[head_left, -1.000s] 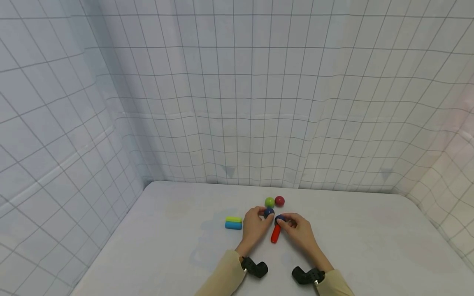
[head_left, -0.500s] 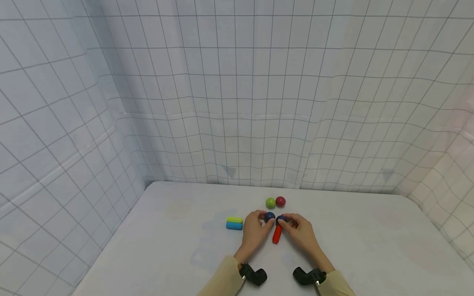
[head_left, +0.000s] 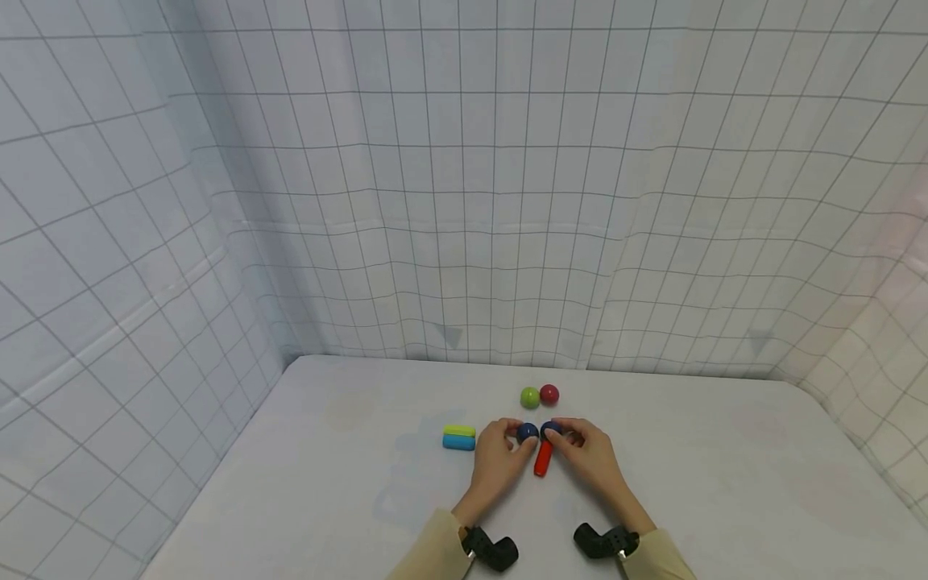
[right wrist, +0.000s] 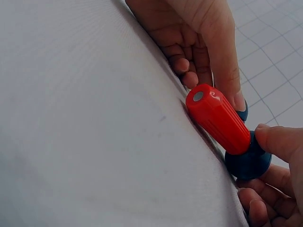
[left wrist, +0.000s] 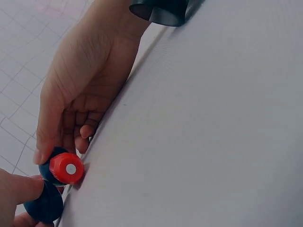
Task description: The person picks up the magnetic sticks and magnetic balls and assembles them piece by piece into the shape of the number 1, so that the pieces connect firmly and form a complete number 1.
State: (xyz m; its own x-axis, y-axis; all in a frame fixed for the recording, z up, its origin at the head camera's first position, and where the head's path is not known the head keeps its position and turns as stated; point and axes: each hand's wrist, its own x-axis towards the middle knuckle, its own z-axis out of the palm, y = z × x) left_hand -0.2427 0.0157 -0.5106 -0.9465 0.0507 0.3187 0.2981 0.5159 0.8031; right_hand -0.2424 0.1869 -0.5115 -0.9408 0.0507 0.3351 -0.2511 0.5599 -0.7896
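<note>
My left hand [head_left: 495, 461] pinches a dark blue ball [head_left: 527, 433] between thumb and fingers. Close beside it, my right hand [head_left: 590, 459] pinches a second dark blue ball [right wrist: 246, 164], which touches the far end of a red ridged rod [right wrist: 218, 118]. A pale round disc marks the rod's near end, facing me between the two hands. In the left wrist view the red rod [left wrist: 67, 169] hides part of the right hand's ball; the left hand's ball [left wrist: 46, 203] is just below it. Whether the two balls touch, I cannot tell.
Beyond the hands a green ball [head_left: 530, 397] and a dark red ball [head_left: 549, 394] sit side by side. To the left lie a yellow rod [head_left: 460, 430] and a blue rod [head_left: 459, 443], side by side. A white table [head_left: 348, 483] carries everything, with grid-patterned cloth [head_left: 464, 201] around it.
My left hand has drawn its blue ball toward me, away from the green ball and level with the other blue ball. The right hand and red rod have hardly moved.
</note>
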